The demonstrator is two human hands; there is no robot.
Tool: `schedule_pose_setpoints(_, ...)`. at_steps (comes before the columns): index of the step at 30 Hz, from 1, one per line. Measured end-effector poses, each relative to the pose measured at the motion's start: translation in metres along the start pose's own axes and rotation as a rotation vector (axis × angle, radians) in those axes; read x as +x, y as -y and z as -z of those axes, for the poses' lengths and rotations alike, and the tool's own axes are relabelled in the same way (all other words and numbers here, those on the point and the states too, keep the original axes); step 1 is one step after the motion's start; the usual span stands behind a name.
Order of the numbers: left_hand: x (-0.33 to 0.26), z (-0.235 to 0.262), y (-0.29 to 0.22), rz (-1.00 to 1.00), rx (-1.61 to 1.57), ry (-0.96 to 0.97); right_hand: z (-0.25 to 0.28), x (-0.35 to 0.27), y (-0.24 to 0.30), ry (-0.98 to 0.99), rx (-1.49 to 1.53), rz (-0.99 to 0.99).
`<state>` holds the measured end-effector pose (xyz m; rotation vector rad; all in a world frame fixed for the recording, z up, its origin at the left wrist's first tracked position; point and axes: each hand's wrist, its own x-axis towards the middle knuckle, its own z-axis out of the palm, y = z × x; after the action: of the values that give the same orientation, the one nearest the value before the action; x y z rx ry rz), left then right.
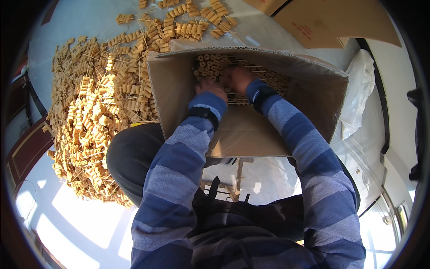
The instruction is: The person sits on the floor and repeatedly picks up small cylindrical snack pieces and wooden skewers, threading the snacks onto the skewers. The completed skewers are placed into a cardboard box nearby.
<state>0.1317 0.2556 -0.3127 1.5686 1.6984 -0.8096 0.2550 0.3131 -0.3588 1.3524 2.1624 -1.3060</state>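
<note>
Both hands reach down into an open cardboard box [251, 139] between my knees. Inside, skewers [210, 65] of tan, ring-shaped pieces lie packed in rows, with thin sticks showing between them. My left hand [212, 88] rests low over the skewers by the box's left wall, its fingertips hidden in shadow. Right beside it, my right hand [239, 79] is curled with its fingers toward the left hand; whatever lies within its grip is hidden. Dark bands circle both wrists over striped sleeves.
A large heap of loose skewers [96, 121] spreads on the left, and more skewers [188, 29] lie beyond the box. Flat cardboard [336, 22] is at the far right. Clear plastic sheeting [358, 96] hangs beside the box's right wall.
</note>
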Motion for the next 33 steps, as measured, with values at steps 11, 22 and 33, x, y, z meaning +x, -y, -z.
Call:
schedule_pose_setpoints(11, 0.006, 0.024, 0.003, 0.126, -0.114, 0.011, 0.01, 0.004, -0.034, -0.067, -0.057, -0.051)
schedule_pose_setpoints(22, 0.025, 0.011, 0.014, 0.139, -0.264, -0.105, -0.01, 0.005, -0.015, -0.146, -0.043, -0.015)
schedule_pose_setpoints(33, -0.021, 0.05, 0.002, 0.037, -0.078, -0.162, 0.004, 0.01, -0.012, -0.122, -0.005, -0.137)
